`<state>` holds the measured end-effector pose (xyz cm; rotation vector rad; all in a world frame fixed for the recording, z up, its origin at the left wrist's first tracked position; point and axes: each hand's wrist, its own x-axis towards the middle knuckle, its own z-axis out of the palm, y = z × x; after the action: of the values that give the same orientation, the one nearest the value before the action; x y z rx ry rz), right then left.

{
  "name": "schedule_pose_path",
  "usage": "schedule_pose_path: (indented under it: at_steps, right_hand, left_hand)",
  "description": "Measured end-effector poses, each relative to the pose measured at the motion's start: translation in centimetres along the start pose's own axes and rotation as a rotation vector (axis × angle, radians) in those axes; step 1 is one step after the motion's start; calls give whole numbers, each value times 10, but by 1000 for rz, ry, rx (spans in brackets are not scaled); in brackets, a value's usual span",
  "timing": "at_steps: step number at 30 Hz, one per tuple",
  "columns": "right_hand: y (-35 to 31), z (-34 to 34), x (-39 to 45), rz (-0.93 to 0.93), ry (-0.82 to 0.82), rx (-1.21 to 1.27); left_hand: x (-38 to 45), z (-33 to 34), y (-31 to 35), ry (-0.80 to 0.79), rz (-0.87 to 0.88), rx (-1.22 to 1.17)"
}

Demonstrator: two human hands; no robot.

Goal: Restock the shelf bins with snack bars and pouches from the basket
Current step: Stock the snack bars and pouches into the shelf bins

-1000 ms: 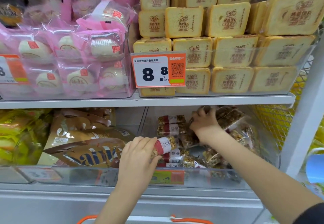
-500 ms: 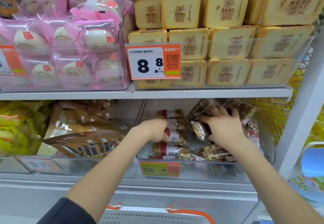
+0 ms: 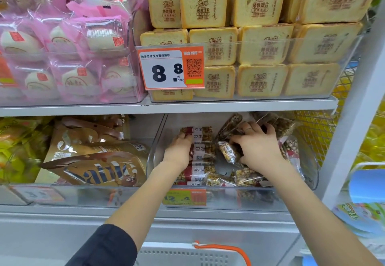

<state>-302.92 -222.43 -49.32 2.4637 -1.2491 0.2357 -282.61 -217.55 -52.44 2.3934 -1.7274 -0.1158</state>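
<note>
A clear shelf bin (image 3: 312, 174) on the lower shelf holds snack bars. On its left side stands a neat stack of red-and-white labelled bars (image 3: 201, 151). My left hand (image 3: 178, 153) is against the stack's left side, its fingers curled on the end of one bar. To the right lie loose nut bars in clear wrappers (image 3: 245, 177). My right hand (image 3: 259, 148) is spread over these with bent fingers, and its thumb rests on a small bar (image 3: 228, 152). The white basket with an orange handle (image 3: 187, 254) shows at the bottom edge; its contents are hidden.
Brown pouches (image 3: 93, 161) fill the bin to the left and yellow packs (image 3: 16, 147) lie further left. The upper shelf carries pink wrapped cakes (image 3: 68, 57) and toast-shaped packs (image 3: 260, 47) behind an 8.8 price tag (image 3: 170, 67). A white upright (image 3: 354, 120) stands at the right.
My left hand carried a labelled bar from the bin's front edge deeper in, onto the stack. My right hand moved from the back of the bin down onto the loose bars.
</note>
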Motion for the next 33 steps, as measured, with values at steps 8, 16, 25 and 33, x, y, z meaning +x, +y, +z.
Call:
schedule_pose_path:
  at_steps: [8, 16, 25, 33]
  right_hand:
    - [0, -3, -2, -2, -10, 18]
    - [-2, -9, -1, -55, -98, 47]
    - [1, -10, 0, -35, -137, 66]
    - [-3, -5, 2, -18, -92, 38]
  left_hand:
    - [-5, 10, -7, -195, 94, 89]
    - [-32, -28, 35, -107, -38, -859]
    - [-32, -54, 15, -292, -111, -859]
    - [-55, -49, 0, 59, -12, -851]
